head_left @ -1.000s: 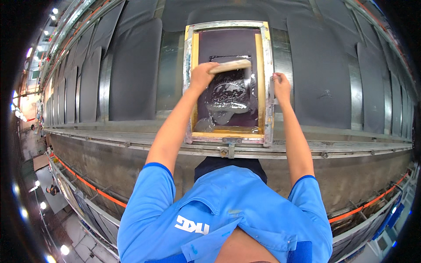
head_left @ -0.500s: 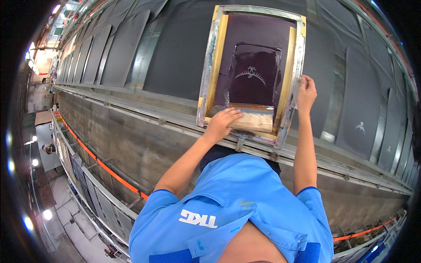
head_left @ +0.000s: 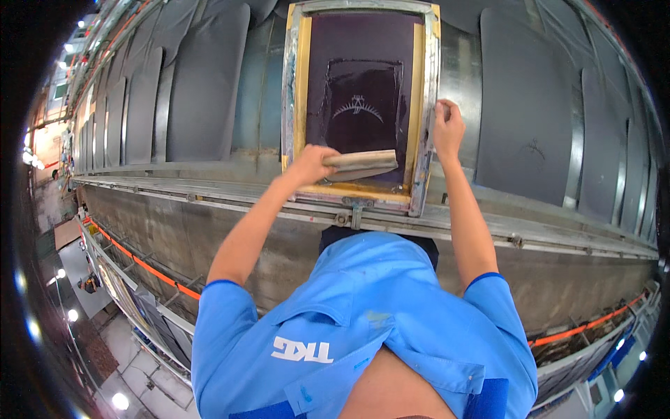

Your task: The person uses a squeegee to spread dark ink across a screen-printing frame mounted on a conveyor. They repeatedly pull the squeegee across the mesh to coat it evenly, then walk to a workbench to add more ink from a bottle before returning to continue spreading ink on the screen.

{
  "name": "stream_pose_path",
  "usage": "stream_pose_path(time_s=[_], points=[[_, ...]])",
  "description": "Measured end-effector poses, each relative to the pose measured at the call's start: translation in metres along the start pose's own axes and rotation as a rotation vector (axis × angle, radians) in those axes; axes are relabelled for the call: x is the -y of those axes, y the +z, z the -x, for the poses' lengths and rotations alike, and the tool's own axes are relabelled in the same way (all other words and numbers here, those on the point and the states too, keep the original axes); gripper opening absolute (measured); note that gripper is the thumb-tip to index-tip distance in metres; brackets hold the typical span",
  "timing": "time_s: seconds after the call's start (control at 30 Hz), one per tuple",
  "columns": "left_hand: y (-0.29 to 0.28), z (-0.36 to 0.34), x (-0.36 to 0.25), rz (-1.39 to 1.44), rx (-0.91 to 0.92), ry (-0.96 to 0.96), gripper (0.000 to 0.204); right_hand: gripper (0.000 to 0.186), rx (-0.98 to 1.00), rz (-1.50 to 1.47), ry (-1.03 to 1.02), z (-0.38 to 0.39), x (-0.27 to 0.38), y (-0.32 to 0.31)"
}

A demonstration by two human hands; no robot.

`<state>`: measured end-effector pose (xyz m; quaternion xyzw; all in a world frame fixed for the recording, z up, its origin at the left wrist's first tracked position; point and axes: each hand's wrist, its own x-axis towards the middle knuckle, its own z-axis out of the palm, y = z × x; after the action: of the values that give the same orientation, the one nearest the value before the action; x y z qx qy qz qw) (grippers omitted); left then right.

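Observation:
A screen-printing frame point(head_left: 430, 84) with metal rails and yellow-taped inner edges lies on the long table in front of me. Dark mesh fills it, with wet dark ink around a pale arched design point(head_left: 357, 106). My left hand point(head_left: 312, 165) is closed around the left end of a wood-handled squeegee point(head_left: 363, 159), which sits tilted over the near part of the mesh, below the design. At the frame's right rail, my right hand point(head_left: 449, 129) has its fingers curled against the outer edge. Its fingertips are partly hidden.
Dark sheets point(head_left: 523, 105) lie in a row along the table on both sides, with metal strips between them. One sheet at right bears a faint printed design point(head_left: 535, 148). A metal rail point(head_left: 230, 200) runs along the near edge. An orange strip point(head_left: 139, 260) edges another table behind.
The frame and both hands appear farther left and higher in view. The squeegee, earlier flat at the frame's near end, is now tilted and farther up the mesh, still in my left hand.

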<state>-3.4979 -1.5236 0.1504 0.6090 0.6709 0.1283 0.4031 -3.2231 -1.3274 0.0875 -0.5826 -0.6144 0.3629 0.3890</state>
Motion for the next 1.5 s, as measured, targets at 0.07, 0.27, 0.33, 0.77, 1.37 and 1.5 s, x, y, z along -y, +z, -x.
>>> stream_pose_path(time_s=[0.07, 0.27, 0.33, 0.77, 1.37, 1.5], points=[[-0.013, -0.021, 0.017, -0.031, 0.188, -0.037, 0.037, 0.022, -0.006, 0.025, 0.013, 0.001, 0.000, 0.009], [-0.030, -0.085, 0.042, 0.176, 0.697, -0.172, 0.046, 0.028, 0.059, 0.170, 0.095, -0.007, -0.019, 0.016], [-0.039, -0.111, 0.059, 0.373, 0.840, -0.210, 0.047, 0.034, 0.112, 0.278, 0.100, -0.013, -0.031, 0.009], [-0.079, -0.160, 0.020, -0.203, -0.399, 0.183, 0.040, 0.037, 0.577, 0.554, -0.444, -0.067, 0.061, 0.070], [-0.109, -0.162, 0.026, -0.180, -0.325, 0.166, 0.039, 0.034, 0.526, 0.362, -0.506, -0.076, 0.068, 0.062], [-0.101, -0.185, 0.026, -0.280, -0.403, 0.202, 0.042, 0.038, 0.423, 0.359, -0.468, -0.087, 0.043, 0.082]])
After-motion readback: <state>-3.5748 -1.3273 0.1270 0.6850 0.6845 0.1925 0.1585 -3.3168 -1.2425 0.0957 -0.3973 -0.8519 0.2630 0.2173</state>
